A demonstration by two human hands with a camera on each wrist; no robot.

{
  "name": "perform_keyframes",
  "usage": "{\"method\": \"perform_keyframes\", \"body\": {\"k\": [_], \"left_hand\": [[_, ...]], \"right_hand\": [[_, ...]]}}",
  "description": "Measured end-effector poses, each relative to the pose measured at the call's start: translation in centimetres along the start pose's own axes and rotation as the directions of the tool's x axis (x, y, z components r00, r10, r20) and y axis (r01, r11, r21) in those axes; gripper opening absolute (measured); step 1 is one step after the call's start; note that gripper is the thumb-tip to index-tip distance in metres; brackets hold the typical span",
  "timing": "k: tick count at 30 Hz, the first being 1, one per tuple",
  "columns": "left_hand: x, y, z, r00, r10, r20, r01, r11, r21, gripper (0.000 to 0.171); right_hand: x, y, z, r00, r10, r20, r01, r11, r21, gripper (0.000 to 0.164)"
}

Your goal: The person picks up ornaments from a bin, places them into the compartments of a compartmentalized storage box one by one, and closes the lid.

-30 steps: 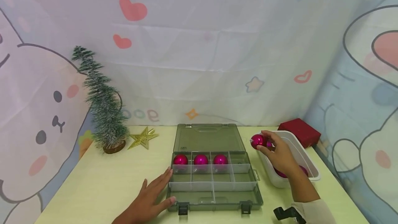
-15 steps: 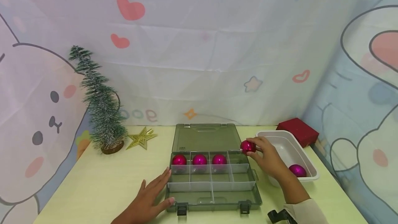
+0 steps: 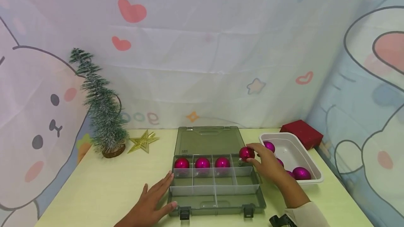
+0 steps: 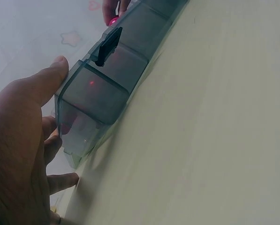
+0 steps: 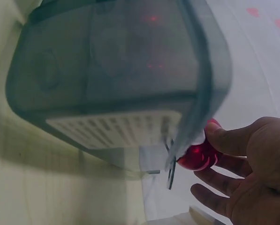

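Observation:
My right hand (image 3: 266, 162) pinches a shiny magenta Christmas ball (image 3: 246, 154) between thumb and fingers, over the back right compartment of a green see-through divided box (image 3: 217, 211). In the right wrist view the held ball (image 5: 198, 154) shows at the box's rim. Three more magenta balls sit in the other back-row compartments, the rightmost ball (image 3: 222, 163) beside the one my hand is over. The lid (image 3: 209, 141) lies open toward the wall. My left hand (image 3: 151, 199) rests against the box's left side with fingers extended; the left wrist view shows its thumb (image 4: 55, 75) at the box's corner.
A white tub (image 3: 318, 178) with several magenta balls stands right of the box, a dark red box (image 3: 302, 134) behind it. A small frosted tree (image 3: 105, 115) and a gold star (image 3: 144, 142) stand back left. A black strap piece (image 3: 281, 221) shows at the right sleeve.
My right hand has carried the Christmas ball left from above the white tub to the back right compartment, lowering it slightly. The left hand has stayed on the box.

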State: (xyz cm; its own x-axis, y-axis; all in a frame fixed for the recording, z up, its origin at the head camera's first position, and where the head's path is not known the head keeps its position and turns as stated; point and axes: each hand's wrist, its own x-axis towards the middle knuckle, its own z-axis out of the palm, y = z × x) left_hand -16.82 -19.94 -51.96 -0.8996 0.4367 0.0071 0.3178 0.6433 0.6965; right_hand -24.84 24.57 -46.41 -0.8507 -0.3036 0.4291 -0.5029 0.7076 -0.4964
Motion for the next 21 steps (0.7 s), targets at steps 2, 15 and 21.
{"method": "perform_keyframes", "body": {"k": [2,15,21], "left_hand": [[0.03,0.05,-0.03,1.0,0.001,0.001,-0.001,1.0,-0.002,0.083],[0.0,0.1,0.04,1.0,0.022,-0.021,-0.021,0.999,0.039,0.083],[0.06,-0.54,0.39,1.0,0.009,-0.024,-0.008,0.999,0.037,0.083]], "right_hand": [[0.05,0.03,0.18,1.0,-0.01,0.008,0.01,1.0,-0.003,0.047],[-0.1,-0.53,0.9,0.998,0.012,0.059,-0.009,0.999,-0.045,0.045],[-0.19,-0.69,0.4,0.997,0.039,0.068,-0.037,0.999,-0.029,0.046]]}}
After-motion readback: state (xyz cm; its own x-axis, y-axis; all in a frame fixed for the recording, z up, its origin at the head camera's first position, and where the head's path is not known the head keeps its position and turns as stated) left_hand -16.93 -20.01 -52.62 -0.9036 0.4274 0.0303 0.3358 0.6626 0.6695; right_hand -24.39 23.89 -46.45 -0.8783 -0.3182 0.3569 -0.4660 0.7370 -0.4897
